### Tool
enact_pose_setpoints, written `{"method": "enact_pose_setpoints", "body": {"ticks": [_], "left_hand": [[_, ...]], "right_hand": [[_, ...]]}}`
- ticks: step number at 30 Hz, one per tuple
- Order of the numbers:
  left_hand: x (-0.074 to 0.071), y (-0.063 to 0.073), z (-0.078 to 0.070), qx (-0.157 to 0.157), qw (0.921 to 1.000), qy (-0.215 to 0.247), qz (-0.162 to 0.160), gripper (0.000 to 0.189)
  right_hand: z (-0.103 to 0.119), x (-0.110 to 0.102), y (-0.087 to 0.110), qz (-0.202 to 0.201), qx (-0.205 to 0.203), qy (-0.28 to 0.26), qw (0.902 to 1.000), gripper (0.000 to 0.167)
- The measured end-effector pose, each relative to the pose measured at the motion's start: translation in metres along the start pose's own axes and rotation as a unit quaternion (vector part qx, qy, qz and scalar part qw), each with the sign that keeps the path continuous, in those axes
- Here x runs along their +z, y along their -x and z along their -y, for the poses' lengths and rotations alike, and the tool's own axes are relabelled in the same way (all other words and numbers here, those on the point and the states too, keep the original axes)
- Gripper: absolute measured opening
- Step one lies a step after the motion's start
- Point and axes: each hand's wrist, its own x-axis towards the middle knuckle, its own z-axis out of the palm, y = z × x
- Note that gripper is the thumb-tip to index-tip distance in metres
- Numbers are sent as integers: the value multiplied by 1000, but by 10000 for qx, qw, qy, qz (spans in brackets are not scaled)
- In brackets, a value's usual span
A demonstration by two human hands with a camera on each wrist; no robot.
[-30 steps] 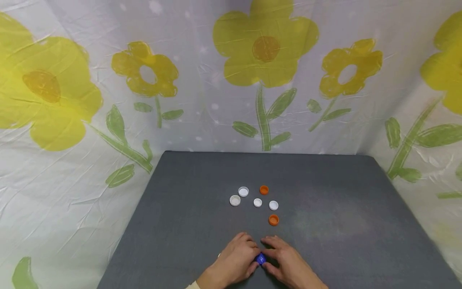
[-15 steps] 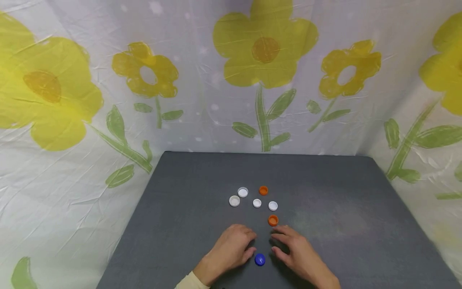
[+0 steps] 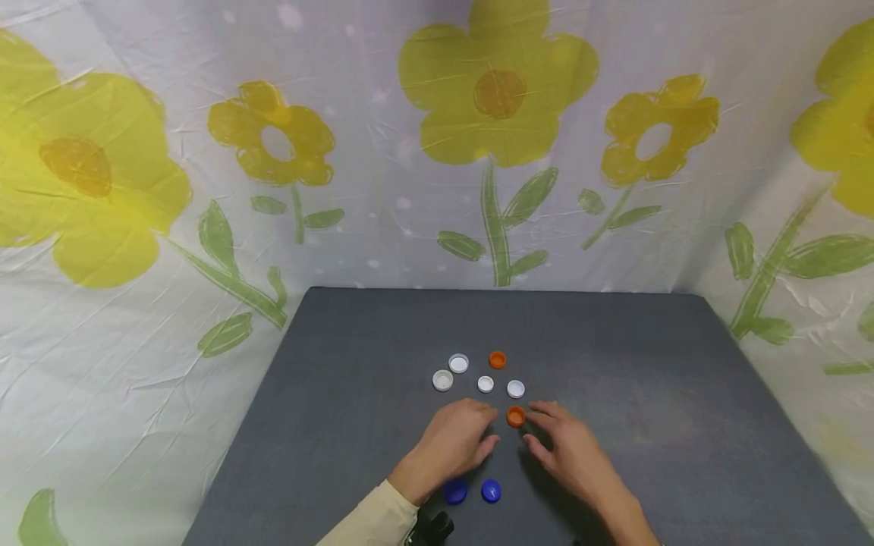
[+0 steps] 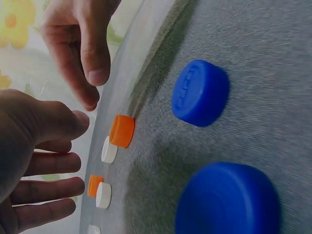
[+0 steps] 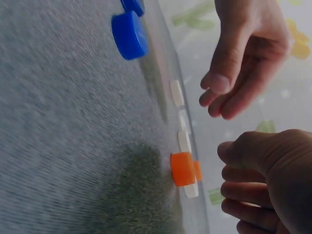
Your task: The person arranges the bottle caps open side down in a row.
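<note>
My left hand (image 3: pixel 454 440) and right hand (image 3: pixel 568 453) hover on either side of the nearer orange bottle cap (image 3: pixel 515 416), with relaxed fingers and nothing held. In the head view the right fingertips come very near that cap; both wrist views show the hands above the table, apart from it. Two blue bottle caps lie closer to me. The smaller blue cap (image 3: pixel 491 491) sits between my forearms, and the larger blue cap (image 4: pixel 228 202) is close by my left wrist, which partly covers it in the head view.
Beyond my hands lie another orange cap (image 3: pixel 498 359) and several white caps (image 3: pixel 485 384) on the dark grey table (image 3: pixel 614 341). A flowered curtain (image 3: pixel 382 189) hangs around the table's back and sides. A dark device (image 3: pixel 430 528) is at my left wrist.
My hands have left the smaller blue cap and moved forward to the nearer orange cap. The larger blue cap, hidden before, now shows beside my left wrist. The caps farther back have stayed put.
</note>
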Motion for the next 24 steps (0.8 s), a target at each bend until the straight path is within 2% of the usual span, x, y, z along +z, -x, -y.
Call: {"method": "enact_pose_setpoints", "body": {"ticks": [5, 12, 18, 24], "left_hand": [[3, -13, -1, -71, 9999, -121, -74, 20], [12, -28, -1, -183, 9995, -244, 8, 25], [25, -35, -2, -322, 9992, -209, 132, 26], [29, -40, -3, -395, 9985, -328, 195, 27]], "right_hand": [[-4, 0, -8, 45, 178, 68, 9998, 34], [-7, 6, -13, 187, 457, 124, 9987, 34], [-9, 13, -15, 398, 672, 210, 9967, 34], [-9, 16, -17, 507, 736, 233, 9957, 33]]}}
